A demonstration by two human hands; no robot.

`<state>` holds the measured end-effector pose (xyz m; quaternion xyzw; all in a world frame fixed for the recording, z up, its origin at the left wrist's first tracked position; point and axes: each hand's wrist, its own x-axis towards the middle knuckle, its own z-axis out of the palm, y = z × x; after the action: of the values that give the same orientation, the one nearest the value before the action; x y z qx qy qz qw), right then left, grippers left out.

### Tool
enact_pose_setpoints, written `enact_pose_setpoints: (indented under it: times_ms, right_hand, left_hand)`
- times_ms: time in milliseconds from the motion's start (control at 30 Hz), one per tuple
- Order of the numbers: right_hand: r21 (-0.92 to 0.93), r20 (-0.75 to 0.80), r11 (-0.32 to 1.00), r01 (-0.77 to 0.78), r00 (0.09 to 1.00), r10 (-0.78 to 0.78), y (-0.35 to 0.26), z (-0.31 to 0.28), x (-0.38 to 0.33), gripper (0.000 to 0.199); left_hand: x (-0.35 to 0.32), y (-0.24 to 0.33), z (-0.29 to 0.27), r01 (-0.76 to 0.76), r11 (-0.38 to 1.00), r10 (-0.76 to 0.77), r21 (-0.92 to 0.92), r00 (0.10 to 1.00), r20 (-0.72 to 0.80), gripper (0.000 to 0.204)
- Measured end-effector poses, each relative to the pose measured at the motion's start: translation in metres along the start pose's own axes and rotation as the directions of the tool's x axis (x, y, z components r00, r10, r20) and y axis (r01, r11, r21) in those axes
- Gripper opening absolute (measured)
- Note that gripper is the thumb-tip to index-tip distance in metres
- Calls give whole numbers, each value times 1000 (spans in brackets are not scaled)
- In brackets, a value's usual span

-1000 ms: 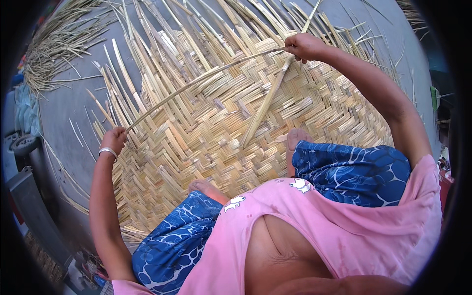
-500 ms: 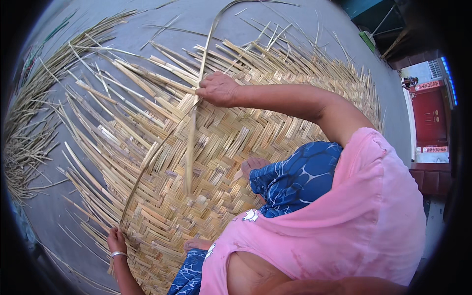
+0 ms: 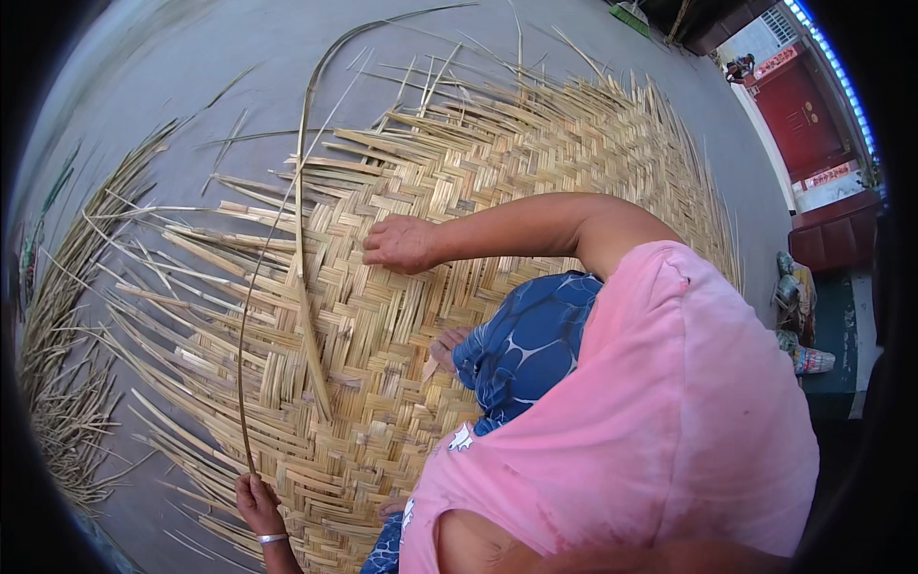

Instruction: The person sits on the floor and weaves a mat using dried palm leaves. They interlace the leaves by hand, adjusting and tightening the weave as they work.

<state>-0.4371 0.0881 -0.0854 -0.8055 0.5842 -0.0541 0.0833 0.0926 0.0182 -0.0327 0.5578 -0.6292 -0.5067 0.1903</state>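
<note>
Under me spreads a large woven mat (image 3: 459, 182) of split reed strips, in a zigzag pattern, its left edge a fringe of loose ends. My left hand (image 3: 258, 502), with a pale bracelet at the wrist, is closed on the lower end of a thin dark reed strip (image 3: 243, 383). This strip runs upward across the fringe. My right hand (image 3: 400, 244) rests on the weave with its fingers extended to the left and no strip in them. Beside it, a long wider reed strip (image 3: 311, 344) lies over the mat and curves far beyond its edge.
A heap of loose reeds (image 3: 67, 373) lies on the grey floor (image 3: 229, 57) at the left. My bare foot (image 3: 446, 346) stands on the mat. At the far right are a red door (image 3: 801, 110), a green broom (image 3: 631, 17) and some bags (image 3: 794, 297).
My right hand has let go of the wide strip and come down and slightly left onto the mat. My left hand still holds the thin strip. The whole view has shifted.
</note>
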Motion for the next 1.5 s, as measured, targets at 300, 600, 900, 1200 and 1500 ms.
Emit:
enact_pose_setpoints:
  times_ms: [300,600,900,1200,1500]
  right_hand:
    - [-184,49,542,-820,543,838,150,-73,-153,24]
    - [-49,-120,198,-979,203,972,278,-87,-232,30]
    - [75,-47,326,-942,323,945,366,-45,-200,34]
    - [223,427,83,-971,174,888,413,-67,-220,16]
    - [-390,509,643,-659,428,747,381,-80,-177,18]
  left_hand:
    - [75,95,79,-53,984,66,-169,995,74,15]
    - [161,91,227,440,896,-370,-54,810,455,13]
    - [161,79,239,377,921,-387,97,859,335,17]
    - [161,87,253,410,907,-419,99,849,322,12]
    - [159,85,247,386,912,-411,141,858,308,14]
